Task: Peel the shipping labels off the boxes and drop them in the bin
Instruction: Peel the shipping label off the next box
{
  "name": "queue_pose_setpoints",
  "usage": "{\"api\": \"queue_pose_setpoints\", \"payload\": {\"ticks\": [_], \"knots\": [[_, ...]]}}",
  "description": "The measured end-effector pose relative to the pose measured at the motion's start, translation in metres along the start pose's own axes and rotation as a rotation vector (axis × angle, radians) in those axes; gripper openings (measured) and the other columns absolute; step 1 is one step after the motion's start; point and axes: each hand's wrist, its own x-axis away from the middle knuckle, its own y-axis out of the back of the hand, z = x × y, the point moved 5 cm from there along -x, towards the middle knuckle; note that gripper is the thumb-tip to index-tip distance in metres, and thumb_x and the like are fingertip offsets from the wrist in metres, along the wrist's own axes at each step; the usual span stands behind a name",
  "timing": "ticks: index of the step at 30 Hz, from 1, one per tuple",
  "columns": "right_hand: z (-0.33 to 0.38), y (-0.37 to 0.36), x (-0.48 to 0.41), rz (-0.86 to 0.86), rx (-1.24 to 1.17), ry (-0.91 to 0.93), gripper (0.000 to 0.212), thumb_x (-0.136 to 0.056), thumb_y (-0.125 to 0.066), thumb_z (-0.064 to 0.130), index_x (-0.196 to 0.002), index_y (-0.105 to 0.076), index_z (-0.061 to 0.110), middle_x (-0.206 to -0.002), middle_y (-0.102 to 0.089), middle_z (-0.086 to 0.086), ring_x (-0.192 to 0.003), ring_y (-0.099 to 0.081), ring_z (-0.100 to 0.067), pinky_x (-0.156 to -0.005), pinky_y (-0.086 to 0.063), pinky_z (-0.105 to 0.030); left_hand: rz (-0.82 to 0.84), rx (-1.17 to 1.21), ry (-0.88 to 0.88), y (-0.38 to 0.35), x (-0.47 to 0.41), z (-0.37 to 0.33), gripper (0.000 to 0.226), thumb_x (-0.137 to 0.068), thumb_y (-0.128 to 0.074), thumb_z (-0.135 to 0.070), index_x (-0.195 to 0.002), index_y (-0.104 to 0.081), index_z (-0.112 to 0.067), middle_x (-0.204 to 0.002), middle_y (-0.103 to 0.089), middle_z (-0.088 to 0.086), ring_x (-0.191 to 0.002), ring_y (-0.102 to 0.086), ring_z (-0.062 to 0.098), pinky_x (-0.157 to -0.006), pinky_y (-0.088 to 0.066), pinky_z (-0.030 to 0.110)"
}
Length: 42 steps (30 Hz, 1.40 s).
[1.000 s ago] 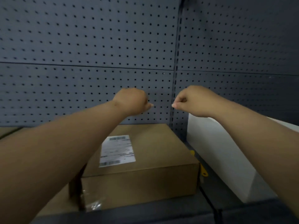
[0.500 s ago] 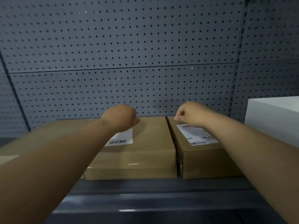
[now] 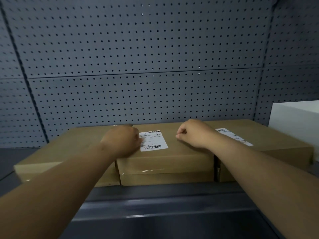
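Three brown cardboard boxes stand side by side on a shelf. The middle box [image 3: 172, 163] carries a white shipping label [image 3: 155, 140] lying flat on its top. The right box [image 3: 279, 147] has a second label [image 3: 233, 136], partly behind my right forearm. No label shows on the left box [image 3: 69, 147]. My left hand [image 3: 123, 142] is curled into a fist over the left edge of the middle label, its fingertips hidden. My right hand [image 3: 193, 135], also curled, rests on the middle box just right of that label and holds nothing. No bin is in view.
A grey pegboard wall [image 3: 138, 66] closes the back of the shelf. A white box [image 3: 296, 125] stands at the far right against the right box. The dark shelf lip [image 3: 164, 204] runs across in front of the boxes.
The view swung left and down. Both fists came down from in front of the pegboard onto the middle box, either side of its label.
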Motion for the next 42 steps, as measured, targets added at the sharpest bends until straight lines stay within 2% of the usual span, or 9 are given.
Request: {"api": "queue_pose_setpoints", "payload": {"ticks": [11, 17, 21, 25, 27, 30, 32, 37, 42], "knots": [[0.005, 0.009, -0.013, 0.057, -0.014, 0.033, 0.026, -0.095, -0.053, 0.028, -0.102, -0.071, 0.011, -0.114, -0.068, 0.002, -0.103, -0.062, -0.017, -0.089, -0.046, -0.029, 0.018, -0.008, 0.098, 0.004, 0.007, 0.005, 0.043, -0.094, -0.036, -0.050, -0.100, -0.065, -0.019, -0.099, -0.063, 0.000, -0.082, -0.060, 0.015, -0.078, -0.053, 0.030], [0.015, 0.004, -0.023, 0.055, -0.031, 0.048, 0.023, -0.095, -0.054, 0.028, -0.099, -0.072, 0.014, -0.111, -0.070, 0.002, -0.101, -0.064, -0.018, -0.095, -0.050, -0.037, 0.031, -0.022, 0.088, 0.000, 0.010, 0.014, 0.041, -0.094, -0.038, -0.046, -0.108, -0.065, -0.017, -0.105, -0.062, 0.002, -0.084, -0.055, 0.016, -0.082, -0.050, 0.031], [0.025, -0.006, -0.033, 0.062, -0.017, 0.036, 0.023, -0.095, -0.053, 0.023, -0.097, -0.074, 0.014, -0.108, -0.072, 0.001, -0.098, -0.066, -0.020, -0.092, -0.052, -0.038, 0.057, 0.022, -0.001, -0.001, 0.007, 0.022, 0.039, -0.096, -0.040, -0.043, -0.108, -0.066, -0.016, -0.107, -0.061, 0.003, -0.092, -0.058, 0.017, -0.085, -0.050, 0.031], [0.031, -0.014, -0.051, 0.060, -0.038, -0.037, 0.027, -0.097, -0.049, 0.019, -0.100, -0.072, 0.005, -0.111, -0.071, -0.010, -0.082, -0.061, -0.019, -0.073, -0.046, -0.028, 0.077, 0.064, -0.130, -0.008, -0.001, 0.033, 0.037, -0.095, -0.041, -0.044, -0.108, -0.066, -0.020, -0.108, -0.063, 0.000, -0.096, -0.060, 0.015, -0.087, -0.050, 0.031], [0.032, -0.019, -0.059, 0.060, -0.063, -0.106, 0.028, -0.098, -0.048, 0.022, -0.105, -0.070, 0.005, -0.115, -0.069, -0.009, -0.097, -0.064, -0.022, -0.082, -0.047, -0.028, 0.086, 0.094, -0.206, -0.011, -0.006, 0.037, 0.036, -0.096, -0.041, -0.042, -0.110, -0.065, -0.019, -0.111, -0.063, 0.000, -0.099, -0.059, 0.016, -0.088, -0.049, 0.032], [0.035, -0.028, -0.070, 0.063, -0.071, -0.212, 0.033, -0.097, -0.048, 0.023, -0.113, -0.066, 0.000, -0.122, -0.066, -0.016, -0.112, -0.062, -0.031, -0.098, -0.048, -0.043, 0.079, 0.142, -0.336, -0.013, -0.010, 0.040, 0.036, -0.097, -0.042, -0.040, -0.115, -0.063, -0.017, -0.117, -0.062, 0.000, -0.104, -0.058, 0.015, -0.090, -0.048, 0.030], [0.039, -0.034, -0.075, 0.072, -0.043, -0.266, 0.032, -0.097, -0.047, 0.022, -0.115, -0.065, 0.002, -0.123, -0.066, -0.014, -0.113, -0.062, -0.030, -0.097, -0.047, -0.042, 0.065, 0.171, -0.398, -0.016, -0.014, 0.044, 0.036, -0.096, -0.043, -0.041, -0.117, -0.062, -0.018, -0.118, -0.061, -0.001, -0.104, -0.058, 0.014, -0.089, -0.047, 0.028], [0.048, -0.039, -0.078, 0.075, -0.029, -0.315, 0.023, -0.097, -0.050, 0.023, -0.113, -0.064, 0.015, -0.121, -0.065, -0.002, -0.112, -0.058, -0.018, -0.085, -0.039, -0.025, 0.068, 0.253, -0.508, -0.025, -0.024, 0.051, 0.035, -0.094, -0.046, -0.046, -0.102, -0.063, -0.016, -0.103, -0.064, -0.001, -0.092, -0.059, 0.015, -0.079, -0.049, 0.030], [0.052, -0.046, -0.084, 0.061, -0.001, -0.345, 0.020, -0.097, -0.050, 0.021, -0.109, -0.065, 0.014, -0.115, -0.066, -0.001, -0.107, -0.061, -0.018, -0.082, -0.041, -0.025, 0.095, 0.293, -0.570, -0.027, -0.031, 0.051, 0.035, -0.092, -0.049, -0.048, -0.099, -0.063, -0.017, -0.101, -0.064, -0.001, -0.090, -0.059, 0.015, -0.078, -0.047, 0.030]]}}
